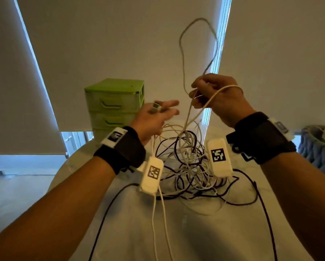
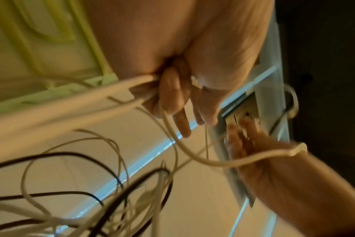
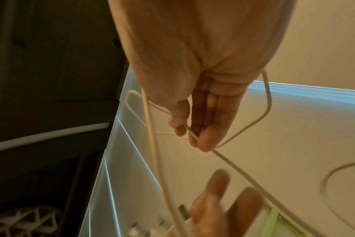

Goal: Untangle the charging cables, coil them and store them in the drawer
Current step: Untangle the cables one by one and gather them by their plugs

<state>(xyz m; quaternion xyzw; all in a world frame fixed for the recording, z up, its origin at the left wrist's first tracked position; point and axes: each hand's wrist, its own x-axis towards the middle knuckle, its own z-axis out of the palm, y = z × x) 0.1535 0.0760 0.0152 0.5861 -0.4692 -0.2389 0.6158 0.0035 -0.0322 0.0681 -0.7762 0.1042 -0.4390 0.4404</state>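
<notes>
Both hands raised above a pale round surface (image 1: pixel 176 232), over a tangle of thin charging cables (image 1: pixel 188 166), white and black, lying in loose overlapping loops. Right hand (image 1: pixel 217 99) curled, thumb and fingers pinching a white cable (image 1: pixel 182 59) that rises from the grip in a tall narrow loop, long axis near upright, and comes back down to the hand. Another run of white cord draped over the back of the same hand, falling steeply into the tangle. In the right wrist view, cord plainly nipped between thumb (image 3: pixel 179 115) and fingertips. Left hand (image 1: pixel 154 117) lower and to the left, index and middle fingers stretched out toward the right hand, a small grey-white plug (image 1: pixel 155 106) lying at the knuckles, which way it points unclear through blur. In the left wrist view, lower fingers (image 2: pixel 170 94) folded over several white strands running out sideways. Two white strands hanging from that hand down across the surface toward the near edge; black cables (image 1: pixel 109 208) trailing off in long smooth curves either side. Behind the left hand, a small green plastic drawer unit (image 1: pixel 114 102), boxy, translucent fronts with moulded handles, drawers closed. Pale roller blinds (image 1: pixel 101 44) behind.
</notes>
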